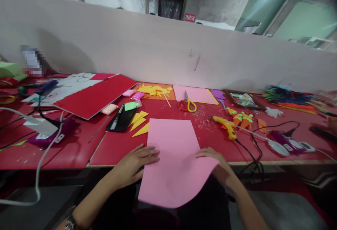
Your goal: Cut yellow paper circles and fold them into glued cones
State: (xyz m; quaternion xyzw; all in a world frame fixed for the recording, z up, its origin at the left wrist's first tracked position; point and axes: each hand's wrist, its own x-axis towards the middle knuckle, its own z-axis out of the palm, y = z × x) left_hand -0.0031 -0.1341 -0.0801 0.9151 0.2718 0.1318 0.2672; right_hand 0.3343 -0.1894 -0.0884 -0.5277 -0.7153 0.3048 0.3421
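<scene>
A large pink sheet of craft paper [172, 142] lies partly on the red table and hangs over its front edge toward my lap. My left hand [138, 159] holds its left edge, fingers curved over the top and the thumb partly hidden below. On the other side, my right hand [214, 161] grips the right edge, where the paper curls up and hides part of the palm. Yellow paper pieces [139, 121] lie by the sheet's upper left corner. Beyond the sheet rest scissors [187, 103] with one red and one yellow handle.
A yellow glue gun [226, 125] with its cord lies to the right, near orange figures [243, 118] and a purple power strip [285, 142]. At left are a black phone [122, 118], a red board [97, 96] and another purple power strip [52, 133]. A white partition [147, 51] stands behind.
</scene>
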